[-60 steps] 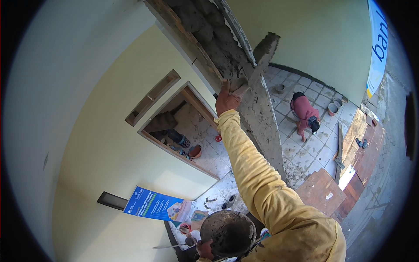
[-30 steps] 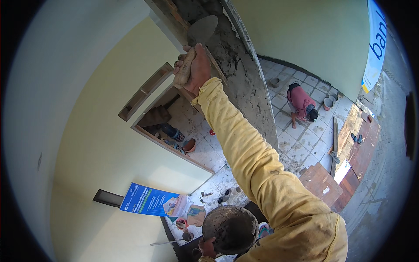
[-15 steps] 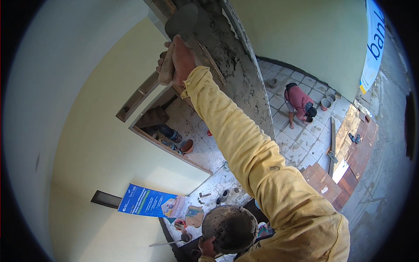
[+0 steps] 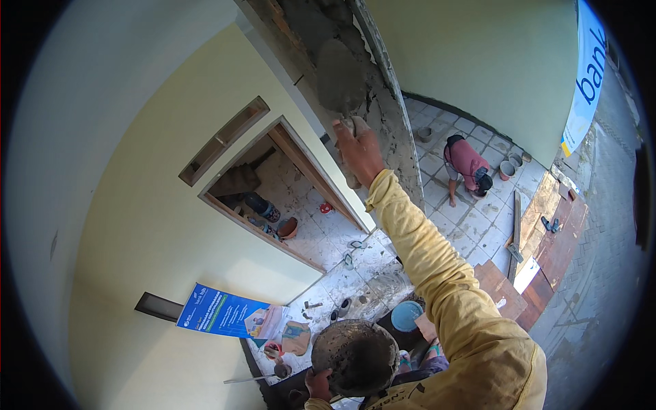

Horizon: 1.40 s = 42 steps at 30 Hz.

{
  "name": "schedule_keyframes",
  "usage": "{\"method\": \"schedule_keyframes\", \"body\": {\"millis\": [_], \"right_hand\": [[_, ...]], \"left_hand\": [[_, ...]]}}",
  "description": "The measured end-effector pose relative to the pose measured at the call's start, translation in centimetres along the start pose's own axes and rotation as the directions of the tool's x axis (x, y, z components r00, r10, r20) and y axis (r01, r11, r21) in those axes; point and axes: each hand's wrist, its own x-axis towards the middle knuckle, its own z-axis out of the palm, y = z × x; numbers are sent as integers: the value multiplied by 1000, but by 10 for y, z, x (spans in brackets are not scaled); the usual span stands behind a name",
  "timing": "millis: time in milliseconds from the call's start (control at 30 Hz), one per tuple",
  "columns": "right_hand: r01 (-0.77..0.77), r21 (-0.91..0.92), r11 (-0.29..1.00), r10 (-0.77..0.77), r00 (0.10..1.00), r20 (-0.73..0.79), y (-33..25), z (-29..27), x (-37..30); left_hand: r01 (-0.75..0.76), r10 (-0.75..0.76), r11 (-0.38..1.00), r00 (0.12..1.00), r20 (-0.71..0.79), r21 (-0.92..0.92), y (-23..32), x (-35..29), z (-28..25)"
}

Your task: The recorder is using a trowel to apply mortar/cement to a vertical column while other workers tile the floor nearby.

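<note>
My right hand [image 4: 359,152], at the end of a yellow sleeve, grips a trowel [image 4: 340,80] by its handle. The rounded, mortar-smeared blade lies over a strip of wet grey mortar [image 4: 387,133] on a raised beam; I cannot tell whether its whole face touches. Low in the view my left hand [image 4: 318,384] holds a round bucket [image 4: 321,343] by its side near the rim. Dark grey mortar is inside the bucket, and its underside is hidden.
Far below, a person in a pink top [image 4: 467,164] bends over the tiled floor near several buckets [image 4: 507,169]. Wooden boards [image 4: 560,236] lie at right. A doorway [image 4: 273,198], a blue banner [image 4: 225,313] and a light-blue round lid or tub [image 4: 406,316] are at left and below.
My right hand and the trowel have moved right and down, from the beam's left edge onto the mortar strip. The bucket in my left hand has barely shifted.
</note>
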Motion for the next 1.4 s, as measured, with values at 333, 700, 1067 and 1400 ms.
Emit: {"method": "schedule_keyframes", "body": {"millis": [333, 700, 1067, 1400], "right_hand": [[383, -325, 865, -475, 834, -282, -14, -57, 164], [329, -496, 804, -541, 751, -378, -26, -30, 217], [347, -419, 839, -502, 790, -351, -4, -39, 156], [360, -629, 689, -480, 877, -25, 18, -33, 84]], "left_hand": [[156, -169, 981, 979, 110, 114, -34, 19, -14], [-113, 226, 919, 936, 271, -377, -143, 46, -42], [108, -95, 984, 991, 95, -142, -85, 28, -35], [162, -163, 987, 974, -155, -20, -2, -21, 33]]}}
